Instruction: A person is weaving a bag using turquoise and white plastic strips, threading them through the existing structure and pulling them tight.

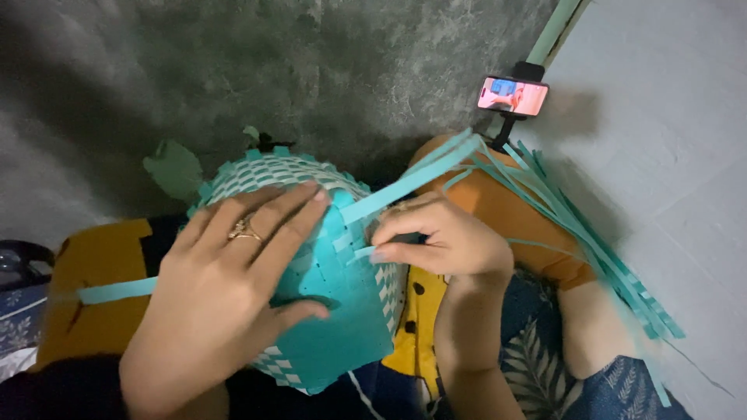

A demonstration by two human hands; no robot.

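Head view: the left hand (226,288), a ring on one finger, lies spread flat with fingers released over a teal-and-white woven plastic basket (342,311) resting on the person's lap. The right hand (440,241) pinches a long teal plastic strip (412,180) at the basket's right edge — fingertips closed on it. A loose bundle of teal strips (599,249) fans across the orange-clad knee toward the pale wall; a phone on a stand (513,96) sits beyond, with bare grey floor above.
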